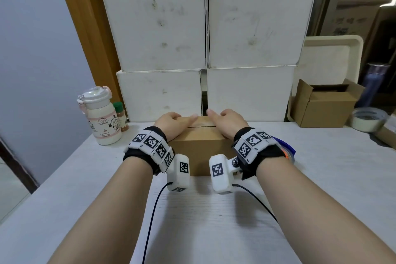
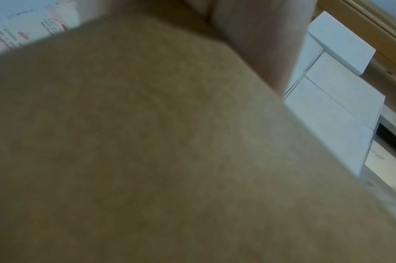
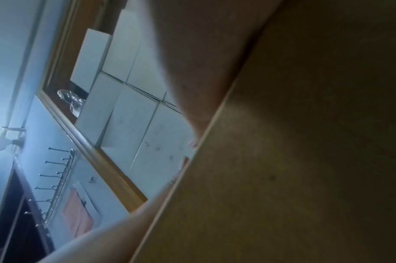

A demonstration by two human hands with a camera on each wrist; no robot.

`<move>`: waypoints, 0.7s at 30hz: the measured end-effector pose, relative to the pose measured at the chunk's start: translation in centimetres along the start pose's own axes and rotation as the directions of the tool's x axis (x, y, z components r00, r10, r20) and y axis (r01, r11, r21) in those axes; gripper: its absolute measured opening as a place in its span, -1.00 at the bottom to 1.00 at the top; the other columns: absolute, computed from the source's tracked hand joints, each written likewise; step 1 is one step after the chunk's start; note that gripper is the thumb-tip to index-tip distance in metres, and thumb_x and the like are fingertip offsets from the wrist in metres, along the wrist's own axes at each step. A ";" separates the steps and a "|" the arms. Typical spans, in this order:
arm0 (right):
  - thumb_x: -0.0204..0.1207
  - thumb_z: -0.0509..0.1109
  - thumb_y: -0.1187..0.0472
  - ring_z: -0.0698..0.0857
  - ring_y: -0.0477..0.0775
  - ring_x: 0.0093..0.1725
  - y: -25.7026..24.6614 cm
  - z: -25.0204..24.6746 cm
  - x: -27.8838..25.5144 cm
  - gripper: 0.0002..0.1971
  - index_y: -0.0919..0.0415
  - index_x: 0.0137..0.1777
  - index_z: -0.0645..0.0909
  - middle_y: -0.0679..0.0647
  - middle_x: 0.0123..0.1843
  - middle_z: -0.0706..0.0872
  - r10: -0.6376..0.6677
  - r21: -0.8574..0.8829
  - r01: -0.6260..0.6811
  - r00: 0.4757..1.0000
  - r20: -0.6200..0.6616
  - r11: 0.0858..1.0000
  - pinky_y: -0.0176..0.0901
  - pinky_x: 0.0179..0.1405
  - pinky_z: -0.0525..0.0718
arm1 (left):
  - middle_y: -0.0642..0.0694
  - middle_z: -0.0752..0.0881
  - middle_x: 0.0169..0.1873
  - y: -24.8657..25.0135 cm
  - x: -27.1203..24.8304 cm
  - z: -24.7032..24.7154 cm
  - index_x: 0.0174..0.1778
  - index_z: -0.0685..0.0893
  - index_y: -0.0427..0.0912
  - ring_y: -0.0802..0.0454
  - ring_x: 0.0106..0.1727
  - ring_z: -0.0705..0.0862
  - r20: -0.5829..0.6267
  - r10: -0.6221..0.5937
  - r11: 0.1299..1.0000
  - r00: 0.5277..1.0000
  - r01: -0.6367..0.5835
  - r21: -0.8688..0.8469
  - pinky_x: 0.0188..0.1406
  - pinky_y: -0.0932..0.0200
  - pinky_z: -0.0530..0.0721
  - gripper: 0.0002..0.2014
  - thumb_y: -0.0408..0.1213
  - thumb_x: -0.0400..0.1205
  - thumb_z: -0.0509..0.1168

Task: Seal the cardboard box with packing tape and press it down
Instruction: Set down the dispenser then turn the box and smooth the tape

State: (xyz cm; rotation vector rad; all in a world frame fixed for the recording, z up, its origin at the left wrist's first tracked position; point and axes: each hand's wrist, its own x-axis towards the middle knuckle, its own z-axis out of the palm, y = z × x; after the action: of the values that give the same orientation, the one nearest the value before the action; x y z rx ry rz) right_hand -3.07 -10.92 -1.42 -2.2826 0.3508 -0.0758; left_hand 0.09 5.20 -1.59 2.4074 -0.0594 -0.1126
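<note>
A small brown cardboard box [image 1: 197, 152] stands on the white table [image 1: 214, 221] in front of me, a narrow seam showing between its top flaps. My left hand [image 1: 173, 121] lies on the top left, thumb stretched toward the seam, fingers bent over the far edge out of sight. My right hand [image 1: 227, 121] mirrors it on the top right. A blue and orange tape dispenser [image 1: 288, 152] peeks out behind my right wrist. Both wrist views are filled by blurred cardboard [image 2: 147, 142] [image 3: 305, 142].
Stacked white boxes [image 1: 203, 38] form a wall just behind the box. A white drink bottle [image 1: 102, 118] and a spice jar [image 1: 121, 115] stand at left. At right sit an open brown carton [image 1: 325, 105] and a roll of tape [image 1: 369, 119].
</note>
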 end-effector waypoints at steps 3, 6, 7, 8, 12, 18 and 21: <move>0.34 0.37 -0.34 0.52 0.18 0.41 0.0 0.0 -0.1 -0.13 0.18 0.53 0.34 0.14 0.50 0.45 0.039 -0.033 -0.038 0.999 0.022 0.999 -0.08 0.13 0.49 | -0.07 0.50 0.45 -0.1 0.0 -0.4 0.54 0.40 -0.05 -0.05 0.41 0.52 0.060 0.010 0.998 0.998 -0.013 0.053 0.19 0.21 0.42 -0.21 0.29 0.45 0.34; 0.43 0.39 -0.23 0.48 0.17 0.46 0.1 -0.2 0.0 -0.22 0.17 0.56 0.31 0.15 0.55 0.40 0.022 -0.059 -0.019 0.998 0.053 0.998 -0.07 0.27 0.49 | -0.05 0.49 0.46 -0.5 -0.1 -0.9 0.53 0.42 0.02 -0.01 0.40 0.51 0.077 0.031 0.999 0.997 -0.035 0.039 0.17 0.24 0.41 -0.31 0.21 0.50 0.34; 0.48 0.38 -0.17 0.45 0.18 0.49 0.1 -0.4 0.0 -0.24 0.18 0.59 0.26 0.15 0.58 0.37 0.026 -0.048 -0.024 0.998 0.059 0.999 -0.07 0.35 0.47 | -0.05 0.48 0.47 -0.6 -0.2 -0.9 0.52 0.43 0.03 -0.01 0.42 0.50 0.073 0.039 0.999 0.997 -0.040 0.024 0.17 0.24 0.40 -0.35 0.18 0.53 0.33; 0.53 0.36 -0.10 0.42 0.18 0.52 0.1 -0.5 -0.1 -0.25 0.20 0.62 0.19 0.17 0.60 0.34 0.031 -0.032 -0.029 0.998 0.061 0.999 -0.07 0.39 0.43 | -0.04 0.47 0.48 -0.7 -0.3 -0.9 0.52 0.43 0.04 -0.01 0.43 0.49 0.068 0.049 0.999 0.997 -0.049 0.008 0.18 0.24 0.39 -0.40 0.13 0.56 0.31; 0.60 0.31 0.03 0.37 0.23 0.56 0.3 -0.9 -0.3 -0.22 0.22 0.67 -0.04 0.21 0.62 0.30 0.041 0.051 -0.042 0.999 0.031 0.998 -0.07 0.43 0.39 | -0.07 0.49 0.48 -0.8 -0.3 -0.8 0.52 0.45 -0.02 -0.02 0.46 0.46 0.030 0.072 0.995 0.997 -0.070 -0.069 0.31 0.21 0.38 -0.55 -0.07 0.69 0.21; 0.20 0.58 -0.25 0.34 0.19 0.58 0.1 -0.4 -0.7 0.19 0.01 0.68 -0.12 0.14 0.63 0.25 0.026 0.105 -0.032 0.998 0.063 0.994 0.01 0.46 0.40 | -0.05 0.46 0.48 -1.1 -0.4 -0.2 0.56 0.38 -0.03 -0.02 0.46 0.47 0.039 0.065 0.991 0.997 -0.060 -0.118 0.25 0.22 0.39 -0.27 0.15 0.50 0.38; 0.35 0.56 -0.08 0.33 0.17 0.59 0.3 -0.8 -0.5 0.09 0.09 0.69 -0.11 0.13 0.65 0.25 0.038 0.122 -0.046 0.997 0.070 0.991 -0.05 0.47 0.37 | -0.05 0.43 0.50 -1.5 -0.4 -0.6 0.56 0.37 0.04 -0.01 0.44 0.47 0.064 0.083 0.987 0.995 -0.073 -0.144 0.36 0.17 0.44 -0.29 0.09 0.50 0.41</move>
State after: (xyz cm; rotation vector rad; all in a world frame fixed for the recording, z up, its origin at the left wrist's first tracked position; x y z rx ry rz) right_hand -3.71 -11.55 -1.07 -2.1491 0.3496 0.0010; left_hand -0.18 6.73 -2.08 2.2558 -0.1722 -0.1589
